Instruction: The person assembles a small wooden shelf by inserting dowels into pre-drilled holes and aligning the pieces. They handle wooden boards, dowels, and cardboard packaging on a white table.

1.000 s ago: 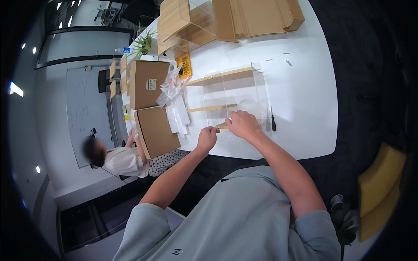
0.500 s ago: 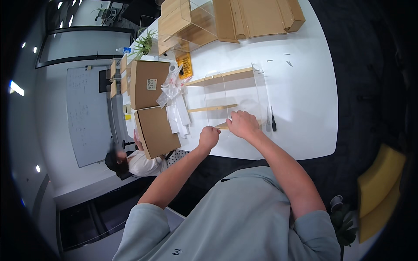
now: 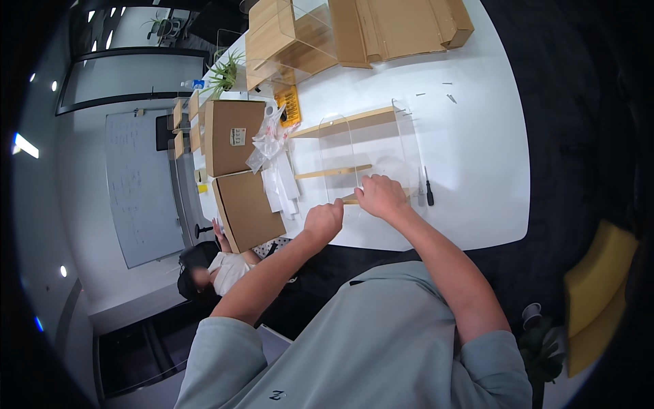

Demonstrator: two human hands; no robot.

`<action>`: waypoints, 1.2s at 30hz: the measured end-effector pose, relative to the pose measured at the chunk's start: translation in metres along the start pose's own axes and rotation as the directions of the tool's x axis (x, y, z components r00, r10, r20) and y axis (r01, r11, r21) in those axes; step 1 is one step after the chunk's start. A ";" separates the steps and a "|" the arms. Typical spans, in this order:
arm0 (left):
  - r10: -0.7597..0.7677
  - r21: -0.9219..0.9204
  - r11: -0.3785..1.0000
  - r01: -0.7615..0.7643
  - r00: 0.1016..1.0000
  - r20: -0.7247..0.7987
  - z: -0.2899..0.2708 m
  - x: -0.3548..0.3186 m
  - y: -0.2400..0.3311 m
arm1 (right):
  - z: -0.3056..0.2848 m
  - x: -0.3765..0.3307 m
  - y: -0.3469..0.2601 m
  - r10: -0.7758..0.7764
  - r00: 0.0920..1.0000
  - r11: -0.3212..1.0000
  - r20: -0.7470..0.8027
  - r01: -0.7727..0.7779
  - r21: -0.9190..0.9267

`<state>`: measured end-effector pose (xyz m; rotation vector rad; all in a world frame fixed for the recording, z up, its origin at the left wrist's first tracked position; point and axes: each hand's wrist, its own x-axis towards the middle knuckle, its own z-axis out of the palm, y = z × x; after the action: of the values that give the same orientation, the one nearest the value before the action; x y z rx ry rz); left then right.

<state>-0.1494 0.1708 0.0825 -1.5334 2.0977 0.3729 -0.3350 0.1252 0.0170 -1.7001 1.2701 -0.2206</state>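
Note:
A shelf unit with clear acrylic panels (image 3: pixel 338 151) and light wooden boards (image 3: pixel 368 121) lies on the white table in front of me. My right hand (image 3: pixel 381 197) grips its near edge, fingers curled over the acrylic and the nearest board. At the near left corner, my left hand (image 3: pixel 323 222) is closed, its fingertips against the end of that board (image 3: pixel 350 201). Anything pinched in the left fingers is hidden. To the right of the unit lies a screwdriver (image 3: pixel 429 194) with a black handle.
Several screws (image 3: pixel 451 99) lie on the table (image 3: pixel 477 157) at far right. Two cardboard boxes (image 3: pixel 246 208), plastic bags (image 3: pixel 268 146) and an orange tool case (image 3: pixel 289 107) stand left. Beyond are a finished-looking shelf (image 3: pixel 293 41), open cardboard (image 3: pixel 409 27) and a plant (image 3: pixel 223 73). A person (image 3: pixel 228 271) is beyond the boxes.
My left hand has turned and shifted slightly down and left at the corner. The right hand keeps its grip. The person at left has moved lower in view, one hand raised beside the box.

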 end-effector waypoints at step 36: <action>-0.527 -0.650 0.498 0.574 0.795 0.299 0.013 0.005 -0.001 | 0.002 0.000 0.001 -0.021 1.000 1.000 -0.007 0.021 -0.002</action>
<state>-0.1463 0.1727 0.0684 -2.4954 1.2867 1.0638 -0.3345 0.1262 0.0157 -1.7158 1.2581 -0.2378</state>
